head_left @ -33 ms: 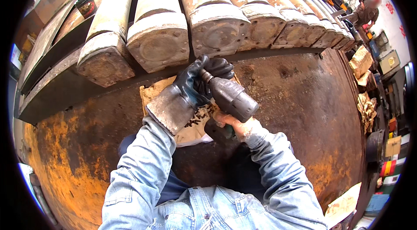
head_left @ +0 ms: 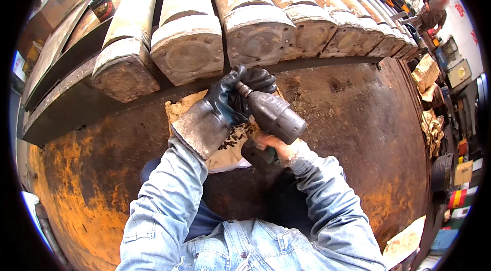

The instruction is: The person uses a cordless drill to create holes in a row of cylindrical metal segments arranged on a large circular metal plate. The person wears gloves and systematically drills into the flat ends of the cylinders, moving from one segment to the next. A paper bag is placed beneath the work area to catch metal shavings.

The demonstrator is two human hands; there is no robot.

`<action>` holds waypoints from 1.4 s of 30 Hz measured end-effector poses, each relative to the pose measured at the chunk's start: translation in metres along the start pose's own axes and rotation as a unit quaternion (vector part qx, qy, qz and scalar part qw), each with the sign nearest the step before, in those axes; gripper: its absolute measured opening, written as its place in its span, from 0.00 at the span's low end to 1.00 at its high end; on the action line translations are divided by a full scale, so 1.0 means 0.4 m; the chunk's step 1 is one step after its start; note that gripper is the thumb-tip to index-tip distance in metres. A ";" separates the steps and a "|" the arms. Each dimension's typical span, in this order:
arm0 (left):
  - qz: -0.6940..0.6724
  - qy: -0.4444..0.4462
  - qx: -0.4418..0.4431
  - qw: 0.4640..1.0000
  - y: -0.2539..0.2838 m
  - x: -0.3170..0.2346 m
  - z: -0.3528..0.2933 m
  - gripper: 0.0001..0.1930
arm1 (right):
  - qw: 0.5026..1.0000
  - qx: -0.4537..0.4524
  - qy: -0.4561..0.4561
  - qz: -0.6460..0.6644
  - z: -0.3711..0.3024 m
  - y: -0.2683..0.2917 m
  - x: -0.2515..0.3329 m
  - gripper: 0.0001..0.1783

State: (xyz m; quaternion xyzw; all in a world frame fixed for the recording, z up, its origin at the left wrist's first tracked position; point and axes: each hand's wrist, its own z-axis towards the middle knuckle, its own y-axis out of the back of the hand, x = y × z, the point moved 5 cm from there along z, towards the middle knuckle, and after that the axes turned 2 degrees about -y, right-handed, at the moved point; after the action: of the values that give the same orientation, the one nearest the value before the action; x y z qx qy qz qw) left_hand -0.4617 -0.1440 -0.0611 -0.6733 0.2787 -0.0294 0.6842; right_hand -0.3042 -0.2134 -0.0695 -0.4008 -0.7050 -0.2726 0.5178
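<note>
My right hand (head_left: 280, 146) is closed round the handle of a dark, grimy cordless impact wrench (head_left: 276, 115). The tool slants up to the left, its socket end meeting my left hand (head_left: 227, 98). That hand wears a black rubbery glove with a worn, pale cuff, and its fingers curl about the socket. Whether a small part sits inside those fingers is hidden. Beneath my hands lies a pale sack (head_left: 225, 160) with several small dark pieces on it, perhaps bolts. Just beyond stand the flanged end blocks of thick cylinders (head_left: 187, 48).
A row of similar cylinders rests on a dark steel beam (head_left: 61, 112) across the far side. Rusty plate (head_left: 92, 179) spreads around me. Crumpled brown paper (head_left: 432, 130) and boxes line the right edge. Another person (head_left: 433, 12) is at the far right. A small bucket (head_left: 102, 6) stands far left.
The view has shifted very slightly. Both hands and the impact wrench keep practically the same pose.
</note>
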 end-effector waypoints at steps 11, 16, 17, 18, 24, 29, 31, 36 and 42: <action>0.072 -0.106 -0.107 0.986 -0.023 -0.050 -0.037 0.10 | 0.994 0.037 0.096 0.021 -0.003 -0.010 0.046 0.03; -0.060 -0.144 -0.085 0.984 -0.083 -0.048 -0.064 0.06 | 0.996 0.038 0.080 0.001 0.025 -0.019 0.028 0.05; -0.042 -0.208 -0.098 0.972 -0.077 -0.055 -0.057 0.08 | 0.997 0.024 0.077 0.002 0.032 -0.018 0.016 0.06; 0.077 -0.257 -0.144 0.952 -0.037 -0.077 -0.050 0.12 | 0.997 0.029 0.076 0.018 0.040 -0.027 0.016 0.06; -0.029 -0.147 -0.207 0.967 -0.027 -0.076 -0.043 0.21 | 0.995 0.049 0.048 0.069 0.053 -0.025 0.006 0.09; 0.367 -0.245 -0.335 0.833 0.069 -0.149 -0.101 0.16 | 0.991 0.011 0.099 0.085 0.075 -0.051 0.036 0.12; 0.702 -0.213 -0.280 0.619 0.032 -0.164 -0.099 0.20 | 0.993 -0.055 0.097 0.047 0.100 -0.027 0.014 0.13; 0.891 -0.072 -0.272 0.356 0.048 -0.150 -0.143 0.30 | 0.987 -0.138 0.083 -0.026 0.185 0.010 -0.013 0.07; 0.816 -0.117 -0.289 0.486 0.117 -0.171 -0.184 0.35 | 0.989 -0.131 0.053 0.054 0.226 -0.032 -0.029 0.12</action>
State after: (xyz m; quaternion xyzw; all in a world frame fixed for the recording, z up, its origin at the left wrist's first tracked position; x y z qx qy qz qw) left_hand -0.5660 -0.1779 -0.0772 -0.3015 0.6135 0.7035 0.1945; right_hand -0.3598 -0.1512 -0.1086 -0.4878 -0.6122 -0.3544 0.5114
